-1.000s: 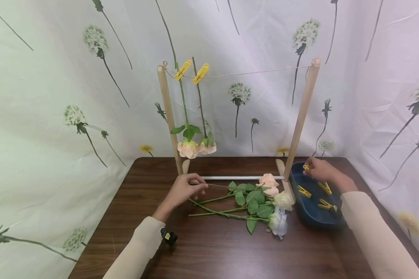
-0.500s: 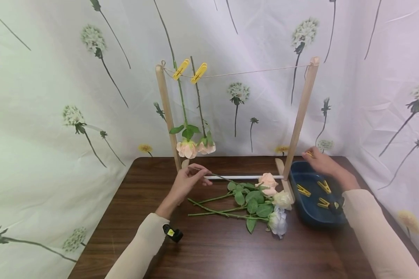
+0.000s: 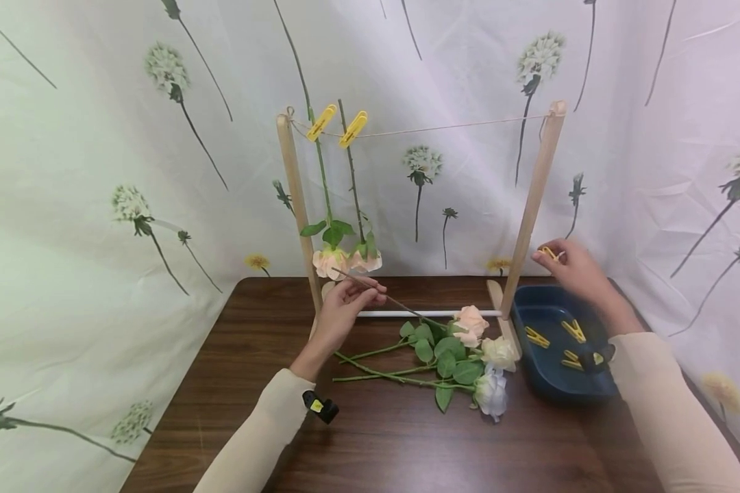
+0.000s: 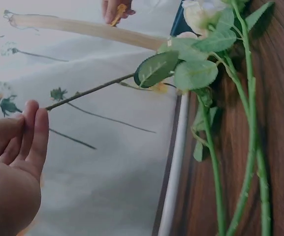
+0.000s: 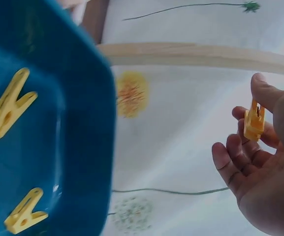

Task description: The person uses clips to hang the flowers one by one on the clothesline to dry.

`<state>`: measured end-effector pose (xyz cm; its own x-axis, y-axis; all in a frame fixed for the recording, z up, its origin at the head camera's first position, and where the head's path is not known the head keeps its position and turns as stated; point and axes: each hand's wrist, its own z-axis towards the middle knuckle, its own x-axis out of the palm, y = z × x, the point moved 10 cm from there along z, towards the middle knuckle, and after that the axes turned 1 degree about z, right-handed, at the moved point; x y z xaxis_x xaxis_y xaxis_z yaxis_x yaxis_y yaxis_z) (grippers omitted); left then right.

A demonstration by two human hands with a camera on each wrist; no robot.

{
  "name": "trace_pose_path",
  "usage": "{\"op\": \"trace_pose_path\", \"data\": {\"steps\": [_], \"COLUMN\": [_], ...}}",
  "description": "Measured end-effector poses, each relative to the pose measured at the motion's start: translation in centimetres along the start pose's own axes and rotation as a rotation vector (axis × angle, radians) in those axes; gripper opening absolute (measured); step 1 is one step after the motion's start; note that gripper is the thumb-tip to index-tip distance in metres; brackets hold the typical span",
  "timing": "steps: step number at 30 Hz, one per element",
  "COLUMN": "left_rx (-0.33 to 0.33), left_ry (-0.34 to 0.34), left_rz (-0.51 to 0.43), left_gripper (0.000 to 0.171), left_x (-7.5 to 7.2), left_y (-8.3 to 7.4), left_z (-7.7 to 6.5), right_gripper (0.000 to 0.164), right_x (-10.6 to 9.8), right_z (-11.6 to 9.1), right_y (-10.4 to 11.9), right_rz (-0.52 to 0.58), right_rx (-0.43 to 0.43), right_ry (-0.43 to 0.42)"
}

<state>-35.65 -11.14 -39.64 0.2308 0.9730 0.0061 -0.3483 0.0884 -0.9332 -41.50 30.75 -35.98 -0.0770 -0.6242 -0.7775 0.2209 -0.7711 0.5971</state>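
My left hand [image 3: 344,307] pinches the thin brown stem [image 4: 92,91] of a peach rose [image 3: 471,324], its stem end raised and slanting up to the left. The bloom lies low at the right, by the other roses. My right hand [image 3: 572,272] holds a yellow clothespin [image 5: 254,121] between thumb and fingers, above the far end of the blue basin [image 3: 526,370]. Two peach roses, a left one [image 3: 331,263] and a right one [image 3: 367,259], hang upside down from a twine line [image 3: 438,129]. Yellow clothespins [image 3: 353,130] clip their stems there.
Wooden posts [image 3: 533,205] and a white crossbar [image 3: 407,314] make up the frame. On the brown table [image 3: 407,452] lie a cream rose [image 3: 499,353] and a pale blue rose [image 3: 491,392], stems pointing left. Several yellow clothespins [image 3: 573,331] are in the basin. Flower-printed cloth [image 3: 222,205] hangs behind.
My left hand has risen and moved right, lifting the stem end off the table. My right hand has come up out of the basin with the clothespin.
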Motion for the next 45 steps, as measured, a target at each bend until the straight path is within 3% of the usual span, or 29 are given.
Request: {"op": "trace_pose_path", "data": {"steps": [4, 10, 15, 19, 29, 45], "left_rx": [0.05, 0.107, 0.144, 0.183, 0.225, 0.302], "left_ry": [0.006, 0.067, 0.068, 0.052, -0.008, -0.095], "left_rz": [0.05, 0.091, 0.044, 0.003, 0.076, 0.238], "left_gripper": [0.021, 0.016, 0.014, 0.011, 0.019, 0.021], "left_x": [0.6, 1.9, 2.5, 2.8, 3.0, 2.6], "left_y": [-1.0, -2.0, -3.1, -4.5, -7.3, -11.2], "left_z": [0.4, 1.1, 1.8, 2.4, 3.9, 6.4], "right_gripper": [0.057, 0.049, 0.038, 0.034, 0.036, 0.035], "right_x": [-1.5, -3.4, -5.1, -5.9, -5.2, -3.0], "right_z": [-0.2, -1.3, -2.3, -3.0, -3.9, -2.2], "right_y": [1.7, 4.4, 6.7, 8.4, 12.6, 17.2], "right_rz": [0.018, 0.064, 0.143, 0.195, 0.157, 0.229], "right_rx": [-0.034, -0.085, -0.164, -0.198, -0.243, -0.33], "right_ry": [-0.087, -0.223, -0.361, -0.418, -0.368, -0.252]}}
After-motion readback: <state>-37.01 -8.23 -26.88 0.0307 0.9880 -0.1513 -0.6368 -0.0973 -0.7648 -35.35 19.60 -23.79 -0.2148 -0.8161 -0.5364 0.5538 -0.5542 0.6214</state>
